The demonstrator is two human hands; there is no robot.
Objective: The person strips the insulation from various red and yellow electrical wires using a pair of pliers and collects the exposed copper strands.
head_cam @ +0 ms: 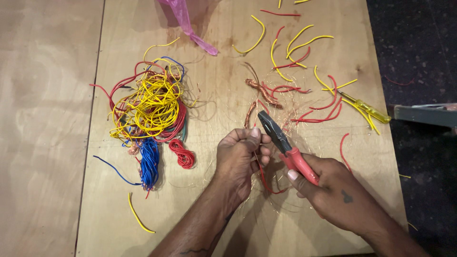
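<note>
My right hand point(333, 192) grips red-handled pliers point(285, 147), whose dark jaws point up and left toward my left hand. My left hand point(238, 159) pinches a thin red wire point(265, 183) between thumb and fingers; the wire loops down below both hands. Just above the hands lie twisted bundles of bare copper strands point(261, 91). A tangled heap of yellow, red and blue wires point(150, 107) sits to the left of my left hand.
Several cut yellow and red insulation pieces point(304, 52) are scattered across the upper right of the plywood board point(219, 52). A yellow-handled screwdriver point(369, 110) lies at the right edge. A pink plastic bag point(188, 24) lies at the top. Dark floor is to the right.
</note>
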